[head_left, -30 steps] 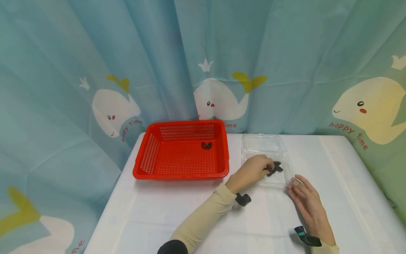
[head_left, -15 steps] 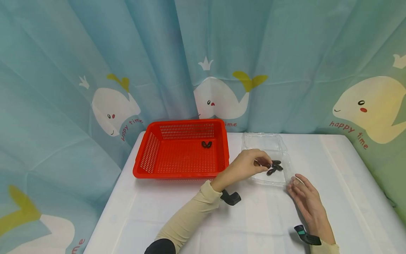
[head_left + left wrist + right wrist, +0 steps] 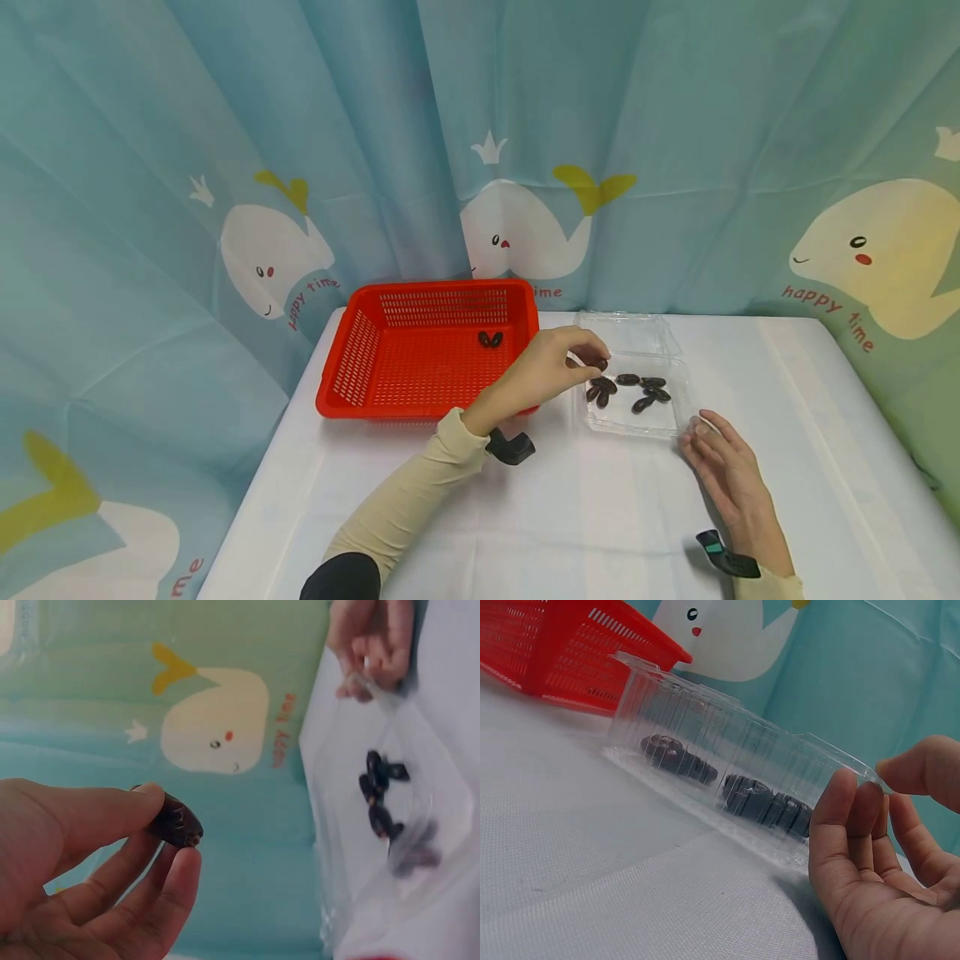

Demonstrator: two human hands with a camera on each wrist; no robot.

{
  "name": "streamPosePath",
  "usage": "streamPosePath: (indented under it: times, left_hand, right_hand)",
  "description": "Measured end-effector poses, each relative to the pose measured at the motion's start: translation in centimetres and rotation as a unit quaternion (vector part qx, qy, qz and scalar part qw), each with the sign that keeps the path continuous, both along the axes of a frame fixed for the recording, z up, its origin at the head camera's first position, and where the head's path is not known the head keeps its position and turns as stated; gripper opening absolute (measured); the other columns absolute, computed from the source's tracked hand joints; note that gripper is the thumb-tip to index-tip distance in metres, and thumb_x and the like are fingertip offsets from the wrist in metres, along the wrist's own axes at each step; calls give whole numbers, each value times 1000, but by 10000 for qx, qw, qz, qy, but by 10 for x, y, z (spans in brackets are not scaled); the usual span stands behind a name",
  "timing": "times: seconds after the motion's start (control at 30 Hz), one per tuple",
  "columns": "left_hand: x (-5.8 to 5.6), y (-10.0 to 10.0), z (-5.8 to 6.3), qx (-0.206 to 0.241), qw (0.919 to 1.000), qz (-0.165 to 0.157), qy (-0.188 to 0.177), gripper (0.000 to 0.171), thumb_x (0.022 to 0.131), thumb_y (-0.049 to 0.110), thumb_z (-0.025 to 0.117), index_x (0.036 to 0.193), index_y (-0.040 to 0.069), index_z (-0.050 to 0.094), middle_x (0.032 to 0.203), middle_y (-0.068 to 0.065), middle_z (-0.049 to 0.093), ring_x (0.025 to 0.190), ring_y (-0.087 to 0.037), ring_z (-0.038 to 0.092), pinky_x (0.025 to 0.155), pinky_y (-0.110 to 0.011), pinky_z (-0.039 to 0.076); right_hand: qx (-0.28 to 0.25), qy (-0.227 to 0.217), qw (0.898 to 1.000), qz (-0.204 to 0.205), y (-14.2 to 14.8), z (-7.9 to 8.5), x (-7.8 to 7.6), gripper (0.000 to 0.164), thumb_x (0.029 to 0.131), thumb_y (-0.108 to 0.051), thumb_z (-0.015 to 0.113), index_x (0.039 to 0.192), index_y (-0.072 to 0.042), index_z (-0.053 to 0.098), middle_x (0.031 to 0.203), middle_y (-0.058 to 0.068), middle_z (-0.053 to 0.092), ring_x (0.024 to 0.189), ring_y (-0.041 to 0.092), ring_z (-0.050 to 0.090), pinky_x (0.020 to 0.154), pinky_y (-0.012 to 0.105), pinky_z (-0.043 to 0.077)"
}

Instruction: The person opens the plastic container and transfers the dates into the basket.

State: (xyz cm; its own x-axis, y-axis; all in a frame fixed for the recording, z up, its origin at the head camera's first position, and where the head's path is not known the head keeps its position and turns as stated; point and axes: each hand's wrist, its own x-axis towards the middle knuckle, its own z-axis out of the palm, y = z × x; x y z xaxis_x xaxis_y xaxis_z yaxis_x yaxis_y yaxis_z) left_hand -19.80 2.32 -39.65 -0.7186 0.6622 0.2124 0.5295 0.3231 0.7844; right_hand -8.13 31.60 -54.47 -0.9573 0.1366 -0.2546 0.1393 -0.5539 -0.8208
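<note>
My left hand point(image 3: 543, 367) pinches a dark brown, wrinkled date point(image 3: 178, 823) between thumb and fingertips, raised over the left side of a clear plastic clamshell box point(image 3: 630, 423). Inside the box lie several dates point(image 3: 651, 390), in a cluster at the left and another at the right. The box's lid point(image 3: 618, 333) is folded back behind it. My right hand point(image 3: 727, 467) pinches the near right corner of the box's rim between thumb and fingers, as the right wrist view shows.
To the left stands a red plastic basket point(image 3: 420, 413), with two dates point(image 3: 491, 340) on its floor near the right wall. White cloth covers the table point(image 3: 570, 517). A blue-green curtain point(image 3: 675, 108) with whale prints hangs behind.
My left hand has risen from inside the box and moved left with a date, uncovering the dates at the box's left. My right hand has stayed at the corner.
</note>
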Motion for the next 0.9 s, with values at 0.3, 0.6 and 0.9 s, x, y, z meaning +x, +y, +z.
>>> streamPosePath:
  times: [0.3, 0.6, 0.9]
  left_hand:
    - [-21, -25, 2, 23, 9986, 460, -241, 18, 95, 9, 75, 113, 8, 75, 106, -4, 77, 96, -14, 71, 82, -19, 57]
    - [-48, -51, -3, 906, 9733, 935, -1891, 25, 96, 7, 72, 121, 4, 73, 113, -12, 74, 95, -18, 74, 92, -31, 61]
    - [-68, -66, -9, 1367, 9228, 1639, -3208, 30, 98, 7, 71, 128, 3, 70, 117, -12, 73, 98, -18, 74, 104, -42, 58]
  right_hand:
    - [36, -15, 10000, -27, 0, 0, 0, 29, 106, -5, 55, 127, -23, 62, 110, -7, 65, 101, 6, 70, 91, 19, 58]
    - [37, -53, 10000, 5, 0, -1, 0, 29, 106, -6, 56, 129, -23, 60, 115, -6, 63, 103, 5, 69, 92, 19, 58]
    - [-8, -54, 10000, 28, 2, -2, 0, 28, 106, -6, 55, 128, -23, 62, 112, -7, 64, 103, 5, 69, 91, 20, 58]
